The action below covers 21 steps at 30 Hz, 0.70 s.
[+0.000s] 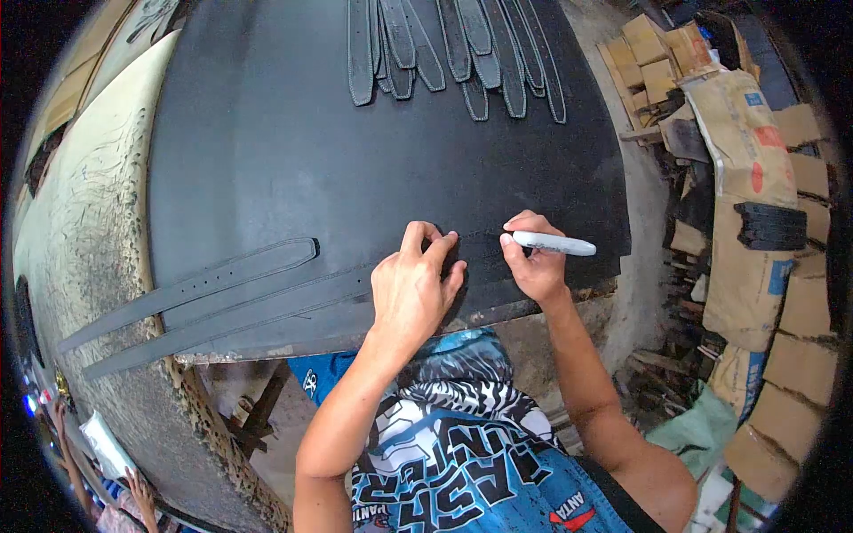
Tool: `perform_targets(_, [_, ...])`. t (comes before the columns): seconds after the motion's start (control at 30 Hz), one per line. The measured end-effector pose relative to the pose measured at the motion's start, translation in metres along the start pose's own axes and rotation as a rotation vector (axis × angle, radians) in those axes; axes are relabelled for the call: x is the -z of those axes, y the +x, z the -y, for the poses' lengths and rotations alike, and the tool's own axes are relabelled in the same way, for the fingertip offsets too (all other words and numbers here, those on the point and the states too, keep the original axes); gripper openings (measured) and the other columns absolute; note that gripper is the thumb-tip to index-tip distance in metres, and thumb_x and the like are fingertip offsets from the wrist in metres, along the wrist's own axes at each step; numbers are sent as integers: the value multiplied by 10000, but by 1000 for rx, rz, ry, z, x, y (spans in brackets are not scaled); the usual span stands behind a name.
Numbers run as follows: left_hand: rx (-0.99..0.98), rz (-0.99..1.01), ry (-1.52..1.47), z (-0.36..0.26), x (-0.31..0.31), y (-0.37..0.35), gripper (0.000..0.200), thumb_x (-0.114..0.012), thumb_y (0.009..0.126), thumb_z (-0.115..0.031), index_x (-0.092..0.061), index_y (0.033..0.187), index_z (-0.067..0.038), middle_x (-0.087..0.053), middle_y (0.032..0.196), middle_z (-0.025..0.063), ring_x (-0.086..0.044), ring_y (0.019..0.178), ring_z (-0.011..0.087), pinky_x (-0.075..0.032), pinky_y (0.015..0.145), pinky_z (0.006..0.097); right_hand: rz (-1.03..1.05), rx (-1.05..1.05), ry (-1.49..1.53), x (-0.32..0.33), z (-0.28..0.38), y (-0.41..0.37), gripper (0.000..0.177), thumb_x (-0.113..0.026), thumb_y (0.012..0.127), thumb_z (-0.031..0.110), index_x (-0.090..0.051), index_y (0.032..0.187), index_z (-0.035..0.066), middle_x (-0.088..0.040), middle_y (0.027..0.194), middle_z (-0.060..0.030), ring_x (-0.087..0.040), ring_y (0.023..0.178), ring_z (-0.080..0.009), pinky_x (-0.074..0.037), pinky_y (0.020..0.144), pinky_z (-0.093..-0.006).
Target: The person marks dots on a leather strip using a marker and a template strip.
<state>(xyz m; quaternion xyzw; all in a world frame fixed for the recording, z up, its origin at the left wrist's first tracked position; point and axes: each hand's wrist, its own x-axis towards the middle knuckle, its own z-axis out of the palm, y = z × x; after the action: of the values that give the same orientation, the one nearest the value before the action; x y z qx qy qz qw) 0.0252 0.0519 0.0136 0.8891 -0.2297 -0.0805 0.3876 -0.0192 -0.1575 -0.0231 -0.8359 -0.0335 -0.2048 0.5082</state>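
A white marker point(555, 242) is gripped in my right hand point(537, 265), its writing end pointing left at the dark strap under it. My left hand point(416, 284), fingers bent, holds down a black leather belt point(258, 313) with stitched edges. That belt runs from the lower left toward my right hand, and part of it is hidden under my left hand. Just above it lies a second black belt point(213, 280), with a row of holes and a pointed end. Both rest on a black work surface point(311, 169).
Several black belt ends point(395, 49) hang over the far side of the surface. A large pale leather-like sheet point(89, 204) covers the left side. Cardboard pieces point(795, 355) and a paper sack point(742, 133) stand to the right. Another person's hand point(140, 493) shows at lower left.
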Motion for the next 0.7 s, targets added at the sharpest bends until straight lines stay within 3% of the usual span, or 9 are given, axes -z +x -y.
perform_targets(0.07, [-6,-7,2,0,0,0,331,-773,805,-220,-725,1101,-79,-605,1071,77,-682,750,304,-544,660,416,-25,-131,59,3,5,-4,142,-663,862,-41,-609,971,33,-628,840,-57,-556,665,-114,-445,580,-279])
perform_targets(0.17, [-14,-18,8,1,-1,-1,333,-773,804,-218,-726,1104,-80,-602,1072,81,-682,747,304,-546,662,415,-114,-153,210,2,-6,-8,148,-657,864,-45,-605,981,29,-632,861,-62,-562,705,-121,-458,628,-283])
perform_targets(0.37, [9,-37,-5,0,-2,-3,339,-777,799,-213,-727,1108,-85,-588,1106,88,-682,751,297,-547,660,415,-63,-132,231,1,-3,-8,149,-672,853,-36,-611,975,24,-650,883,-84,-604,755,-145,-482,666,-294])
perform_targets(0.47, [10,-34,-6,0,-3,-3,345,-778,796,-212,-724,1112,-85,-585,1110,90,-678,749,300,-546,658,417,57,6,29,0,4,2,137,-696,836,-19,-630,947,26,-663,879,-95,-629,754,-173,-499,662,-308])
perform_targets(0.7, [-17,-39,-5,2,-4,-3,363,-777,791,-208,-716,1123,-73,-590,1087,102,-675,767,307,-547,668,414,84,-58,42,1,1,0,136,-717,820,-3,-637,927,28,-668,874,-97,-633,742,-190,-506,657,-324])
